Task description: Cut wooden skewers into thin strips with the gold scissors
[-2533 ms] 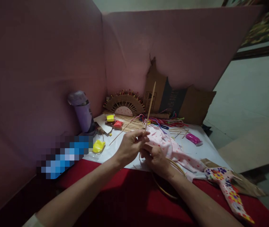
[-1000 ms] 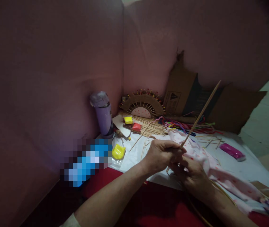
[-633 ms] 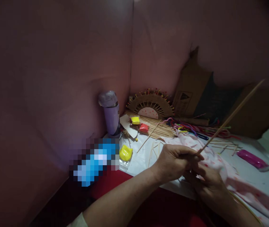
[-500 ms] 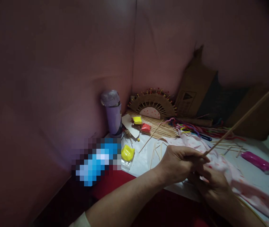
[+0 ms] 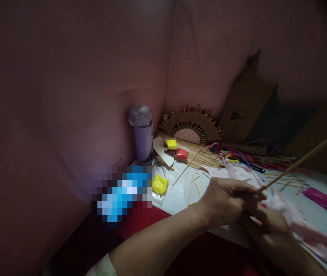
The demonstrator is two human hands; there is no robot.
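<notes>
Pink walls point(image 5: 74, 80) meet in a corner behind everything. Below them lies a white sheet point(image 5: 177, 193), a red surface point(image 5: 140, 218) showing along its near edge. Torn cardboard point(image 5: 244, 111) stands against the wall at the right. A spotted pink cloth point(image 5: 284, 207) lies crumpled on the sheet, partly behind the hands. A fan point(image 5: 190, 117) stands in the corner with coloured tips around its rim, and a bundle of thin sticks point(image 5: 206, 156) lies in front. A purple bottle point(image 5: 144, 142) stands upright to their left.

The left hand point(image 5: 227, 201) pinches a long stick point(image 5: 301, 160) in its fingertips; the stick slants up to the right, its far end out of view. The right hand point(image 5: 273, 228) is curled close under the left; its fingertips are hidden, so I cannot tell whether it grips the stick too.

Tangled cords point(image 5: 238, 156) lie beyond the pink cloth. A magenta pack point(image 5: 323, 201) lies toward the right, a yellow pack point(image 5: 160, 185) near the bottle, a red pack point(image 5: 182, 154) before the bundle, and a tiny yellow bead point(image 5: 172, 168) between those last two packs
</notes>
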